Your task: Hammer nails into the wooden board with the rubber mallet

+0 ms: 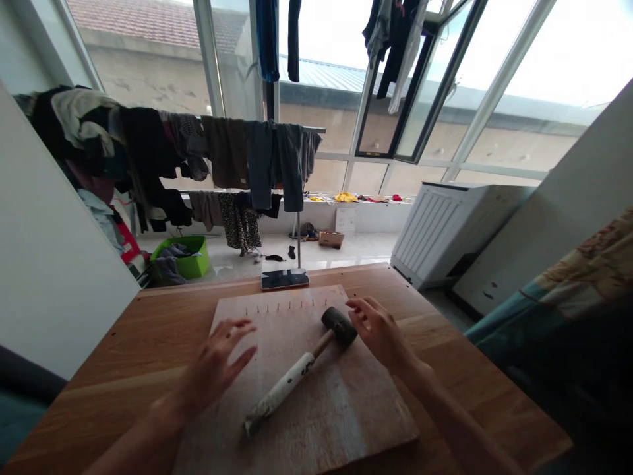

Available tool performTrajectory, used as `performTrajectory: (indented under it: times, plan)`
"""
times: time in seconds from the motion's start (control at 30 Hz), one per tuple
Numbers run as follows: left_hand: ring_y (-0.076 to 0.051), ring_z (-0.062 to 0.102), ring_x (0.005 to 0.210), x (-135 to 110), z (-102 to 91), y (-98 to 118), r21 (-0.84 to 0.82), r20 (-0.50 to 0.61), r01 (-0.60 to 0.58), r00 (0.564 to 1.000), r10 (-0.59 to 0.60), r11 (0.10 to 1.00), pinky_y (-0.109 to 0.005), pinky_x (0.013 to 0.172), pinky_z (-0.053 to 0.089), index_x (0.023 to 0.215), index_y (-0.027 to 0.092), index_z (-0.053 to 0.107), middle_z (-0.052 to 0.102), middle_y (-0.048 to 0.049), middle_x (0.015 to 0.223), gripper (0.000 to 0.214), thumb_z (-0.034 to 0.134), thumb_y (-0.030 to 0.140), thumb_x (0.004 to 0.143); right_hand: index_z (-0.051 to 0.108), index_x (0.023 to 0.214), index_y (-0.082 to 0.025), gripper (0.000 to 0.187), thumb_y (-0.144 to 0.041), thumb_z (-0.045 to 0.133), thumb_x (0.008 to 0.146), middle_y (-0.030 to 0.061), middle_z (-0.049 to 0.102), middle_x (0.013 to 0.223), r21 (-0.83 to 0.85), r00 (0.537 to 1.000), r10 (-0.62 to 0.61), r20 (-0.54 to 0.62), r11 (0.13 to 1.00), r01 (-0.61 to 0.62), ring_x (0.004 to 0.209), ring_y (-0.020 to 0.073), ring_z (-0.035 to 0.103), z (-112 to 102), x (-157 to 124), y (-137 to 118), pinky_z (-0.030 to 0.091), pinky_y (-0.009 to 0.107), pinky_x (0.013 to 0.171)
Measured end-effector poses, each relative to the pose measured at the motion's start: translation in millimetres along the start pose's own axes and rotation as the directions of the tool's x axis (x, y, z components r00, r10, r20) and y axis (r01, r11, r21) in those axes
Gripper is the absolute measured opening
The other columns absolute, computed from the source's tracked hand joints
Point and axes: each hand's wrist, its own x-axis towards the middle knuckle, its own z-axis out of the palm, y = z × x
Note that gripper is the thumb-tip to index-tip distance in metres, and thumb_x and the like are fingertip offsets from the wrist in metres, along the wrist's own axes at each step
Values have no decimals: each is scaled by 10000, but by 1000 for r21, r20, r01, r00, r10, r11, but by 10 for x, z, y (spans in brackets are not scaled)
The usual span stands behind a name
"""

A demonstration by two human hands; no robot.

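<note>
A rubber mallet (339,326) with a black head lies diagonally across a wooden board (341,409); its handle (287,386) has a white wrapping and points toward me at the lower left. Several thin nails (289,305) stand upright in a row along the board's far edge. Over the board's left side is my left hand (217,363), open, thumb apart from the fingers, holding nothing. Just right of the mallet head is my right hand (378,330), its fingers loosely bent and apart, with nothing visible in them. Whether it touches the mallet head I cannot tell.
A phone (285,279) rests at the far edge of the wooden table (148,343). Beyond stand a clothes rack with hanging trousers (274,161), a green basket (192,260) of clothes and a white ribbed cabinet-like unit (440,224). A curtain (558,297) hangs at right.
</note>
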Motion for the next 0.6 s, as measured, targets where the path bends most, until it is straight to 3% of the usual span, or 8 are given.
performTrajectory:
  times: [0.07,0.1,0.2,0.3,0.4,0.5,0.6]
  plan:
    - [-251,658,1072,240,84,-214,-43,-97,164,981,-167,986,-382,824,608,1210,215,614,608,-102,1230,367,581,426,912,655,1141,-167,267,-197,472,950,97,685,1087,-42,988,31,154,999,-25,855,167,667,84,424,-89,522,294,812]
    - [-244,677,1018,337,132,-303,-95,-89,214,971,-222,972,-370,773,617,1197,201,612,616,-106,1221,384,596,434,892,671,1112,-156,244,-189,526,920,94,698,1061,-50,980,28,196,999,-19,826,159,668,147,601,-113,516,279,802]
    - [-254,700,1002,500,261,-466,-305,57,298,954,-295,905,-356,741,622,1187,176,601,687,-115,1163,436,628,454,853,727,949,-159,164,-149,674,795,59,739,898,-83,935,23,353,997,6,798,172,675,329,938,-131,498,258,769]
    - [-266,698,1065,519,335,-498,-473,147,337,941,-304,814,-401,858,609,1178,164,604,739,-114,1108,450,626,470,848,739,907,-160,204,-53,632,771,55,748,832,-131,900,43,433,991,16,799,182,680,385,1026,-140,480,250,749]
    - [-260,725,1002,514,359,-489,-553,130,328,942,-309,766,-417,891,604,1094,139,645,753,-128,1076,420,604,489,865,717,1060,-143,295,-51,589,811,90,751,926,-169,901,47,432,985,29,878,197,679,333,1024,-197,467,264,805]
    - [-242,745,905,545,350,-485,-529,44,288,949,-313,798,-412,846,619,1066,129,668,756,-126,1058,387,533,462,921,696,1132,-152,299,-169,657,836,99,748,964,-193,894,46,445,980,45,913,216,676,314,1030,-282,466,281,833]
    - [-237,733,945,588,321,-464,-378,31,223,973,-228,899,-410,896,591,1121,151,671,755,-102,1069,333,547,389,923,732,1010,-174,189,-185,692,825,96,750,914,-225,873,65,483,973,52,892,226,682,363,1043,-351,470,292,820]
